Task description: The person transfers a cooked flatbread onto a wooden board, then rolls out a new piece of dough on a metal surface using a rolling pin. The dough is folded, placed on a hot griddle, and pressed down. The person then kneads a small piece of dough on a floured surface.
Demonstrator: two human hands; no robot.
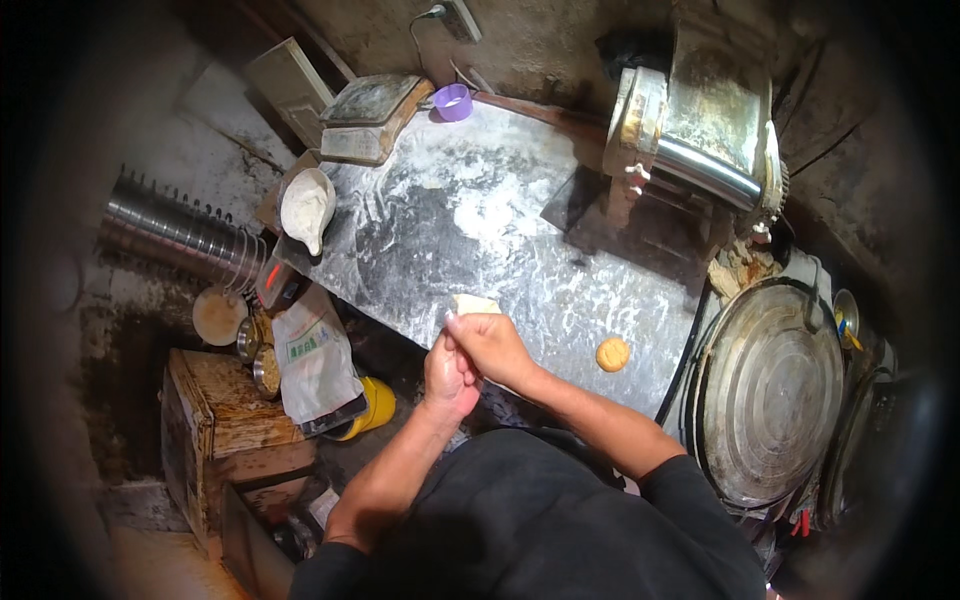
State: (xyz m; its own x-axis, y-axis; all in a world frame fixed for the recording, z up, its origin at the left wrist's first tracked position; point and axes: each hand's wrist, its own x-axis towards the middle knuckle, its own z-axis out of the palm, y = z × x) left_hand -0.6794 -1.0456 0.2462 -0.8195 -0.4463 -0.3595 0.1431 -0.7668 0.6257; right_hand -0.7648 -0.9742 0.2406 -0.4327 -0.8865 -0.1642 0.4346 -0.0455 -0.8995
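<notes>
Both hands meet over the near edge of a floured metal worktop [420,247]. My left hand [448,373] is upturned with its fingers curled; its palm is hidden. My right hand [491,346] lies against it, fingers bent inward and thumb side on the left fingertips. Just past the right knuckles shows a flat, pale piece of dough [476,304], partly covered by that hand. I cannot tell whether it is held or rests on the worktop. To the right of my right hand sits a round golden cookie or dough ball [613,354].
A dough roller machine [709,169] stands at the back right, above a large round metal lid [772,390]. Back left are a scale [375,112], a purple cup [453,103] and a flour scoop [307,206]. A printed bag [315,360] and yellow bucket [375,405] flank the left edge.
</notes>
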